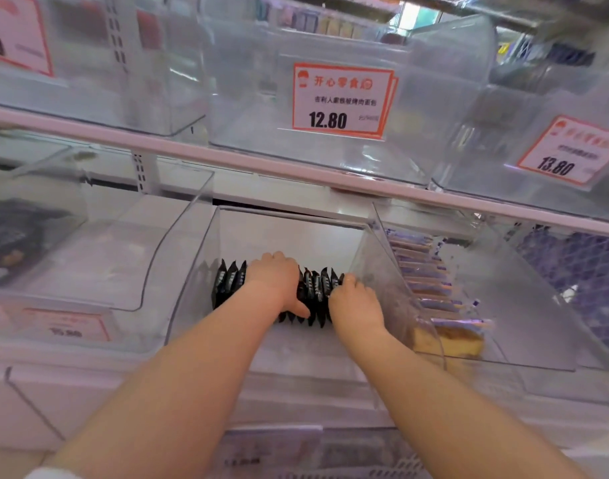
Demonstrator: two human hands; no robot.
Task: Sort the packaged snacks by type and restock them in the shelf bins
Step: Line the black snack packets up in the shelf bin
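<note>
Lining up the black packets (308, 288) on edge in the middle clear bin (192, 271) looks like the step in hand: left hand (273, 276) curls over the row, right hand (353, 299) presses its end. Next, squeeze the row tight. Roughly a dozen packets; overlap blocks an exact count

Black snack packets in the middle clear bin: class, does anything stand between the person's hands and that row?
Nothing visible does. The left hand already lies over the black snack packets, and the right hand touches the row's right end. Both are inside the open-topped clear bin.
</note>
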